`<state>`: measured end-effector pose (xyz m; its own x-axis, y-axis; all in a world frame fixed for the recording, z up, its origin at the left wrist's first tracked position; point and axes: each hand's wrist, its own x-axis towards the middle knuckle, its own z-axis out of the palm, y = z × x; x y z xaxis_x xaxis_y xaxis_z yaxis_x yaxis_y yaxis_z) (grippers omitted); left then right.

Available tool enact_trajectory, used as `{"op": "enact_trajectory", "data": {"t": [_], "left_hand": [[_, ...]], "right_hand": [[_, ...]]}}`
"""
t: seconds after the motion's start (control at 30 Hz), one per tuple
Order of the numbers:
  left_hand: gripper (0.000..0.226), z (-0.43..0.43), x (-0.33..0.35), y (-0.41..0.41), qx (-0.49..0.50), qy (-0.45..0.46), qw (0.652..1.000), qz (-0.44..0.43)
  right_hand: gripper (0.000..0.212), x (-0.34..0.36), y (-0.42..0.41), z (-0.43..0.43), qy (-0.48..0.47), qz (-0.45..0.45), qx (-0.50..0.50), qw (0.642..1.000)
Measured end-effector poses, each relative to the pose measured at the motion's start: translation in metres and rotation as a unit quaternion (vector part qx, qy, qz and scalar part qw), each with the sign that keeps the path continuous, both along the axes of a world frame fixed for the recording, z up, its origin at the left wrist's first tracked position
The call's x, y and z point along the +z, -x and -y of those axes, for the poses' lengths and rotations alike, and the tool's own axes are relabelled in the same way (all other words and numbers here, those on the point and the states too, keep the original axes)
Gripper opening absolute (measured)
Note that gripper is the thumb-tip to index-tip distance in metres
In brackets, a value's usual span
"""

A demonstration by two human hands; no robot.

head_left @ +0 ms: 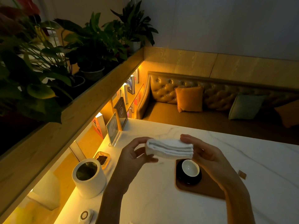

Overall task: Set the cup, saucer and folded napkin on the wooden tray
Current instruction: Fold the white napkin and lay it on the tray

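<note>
Both my hands hold a folded white napkin [169, 148] in the air above the table. My left hand [135, 155] grips its left end, fingers over the top and thumb underneath. My right hand [205, 153] grips its right end. Below the napkin lies a wooden tray [203, 187] on the white marble table [258, 159]. A black saucer [186, 179] sits on the tray's far left part, and a small cup [190, 168] with a white inside stands upright on the saucer. My right forearm covers the tray's right side.
A white cylindrical pot [89, 177] stands left of the tray, a small dish [102, 159] behind it. An acrylic sign holder [113, 128] stands at the table's far left. A round white puck [85, 215] lies near the front edge. A small brown tag [242, 174] lies right. Bench seating lies beyond.
</note>
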<state>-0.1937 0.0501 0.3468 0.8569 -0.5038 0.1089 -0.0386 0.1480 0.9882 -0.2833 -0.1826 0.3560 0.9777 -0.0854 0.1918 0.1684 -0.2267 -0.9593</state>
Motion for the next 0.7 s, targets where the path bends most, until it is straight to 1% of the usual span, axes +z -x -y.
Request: {"op": "enact_trajectory", "data": {"t": [0.07,0.17,0.27,0.3,0.37,0.4,0.43,0.47,0.5,0.53,0.57,0.7], "left_hand": [[0.032,0.002,0.001,0.003,-0.006,-0.005,1.0,0.004],[0.046,0.003,0.004,0.004,-0.048,-0.024,0.998,-0.012],[0.045,0.005,0.005,0.005,-0.066,-0.033,0.997,-0.02],[0.042,0.007,0.004,0.005,-0.054,-0.038,0.998,-0.017],[0.036,0.012,0.003,0.005,-0.002,-0.062,0.998,0.0],[0.033,0.015,0.001,0.006,0.027,-0.076,0.997,0.01],[0.028,0.017,-0.002,0.006,0.049,-0.083,0.995,0.017],[0.023,0.018,-0.006,0.006,0.061,-0.086,0.994,0.024],[0.017,0.019,-0.011,0.007,0.067,-0.089,0.993,0.031],[0.016,0.02,-0.016,0.008,0.072,-0.095,0.992,0.045],[0.018,0.021,-0.02,0.009,0.081,-0.103,0.99,0.059],[0.025,0.032,-0.032,0.018,0.128,-0.107,0.984,0.07]], "right_hand": [[0.046,0.001,0.0,-0.001,0.013,-0.01,0.0,1.0],[0.04,0.005,0.0,-0.002,0.03,-0.013,-0.006,0.999],[0.029,0.009,0.0,-0.008,0.021,-0.028,-0.031,0.999],[0.033,0.009,-0.001,-0.01,0.017,-0.031,-0.042,0.998],[0.054,0.005,-0.003,-0.014,-0.004,-0.038,-0.045,0.998],[0.06,0.003,-0.004,-0.016,-0.01,-0.043,-0.044,0.998],[0.06,0.001,-0.003,-0.018,-0.012,-0.049,-0.043,0.998],[0.05,-0.001,-0.001,-0.02,-0.013,-0.054,-0.042,0.998],[0.036,-0.003,0.0,-0.021,-0.016,-0.058,-0.045,0.997],[0.024,-0.005,0.002,-0.023,-0.015,-0.063,-0.053,0.996],[0.018,-0.007,0.004,-0.024,-0.011,-0.068,-0.066,0.995],[0.009,-0.018,0.011,-0.024,-0.014,-0.079,-0.139,0.987]]}}
